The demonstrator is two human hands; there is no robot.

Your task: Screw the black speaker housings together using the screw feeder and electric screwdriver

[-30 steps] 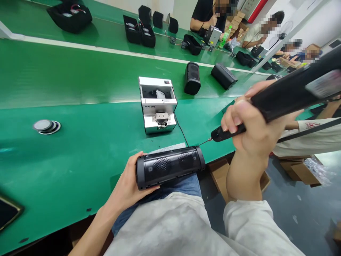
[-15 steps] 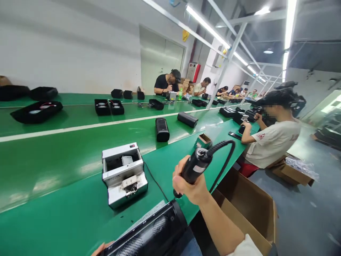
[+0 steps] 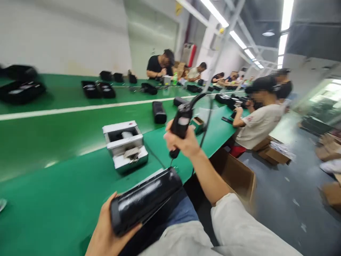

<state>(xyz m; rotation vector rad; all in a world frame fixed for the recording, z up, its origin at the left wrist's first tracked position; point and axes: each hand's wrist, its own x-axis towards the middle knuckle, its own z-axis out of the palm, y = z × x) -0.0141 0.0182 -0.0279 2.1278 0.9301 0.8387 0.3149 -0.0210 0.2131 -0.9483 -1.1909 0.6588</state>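
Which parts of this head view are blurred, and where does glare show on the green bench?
Head view: motion blur smears the whole frame, worst at the edges and on the left wall; the left hand and black speaker are soft, as is the right hand gripping the electric screwdriver; ceiling strip lights blow out; pale glare streaks the green bench.
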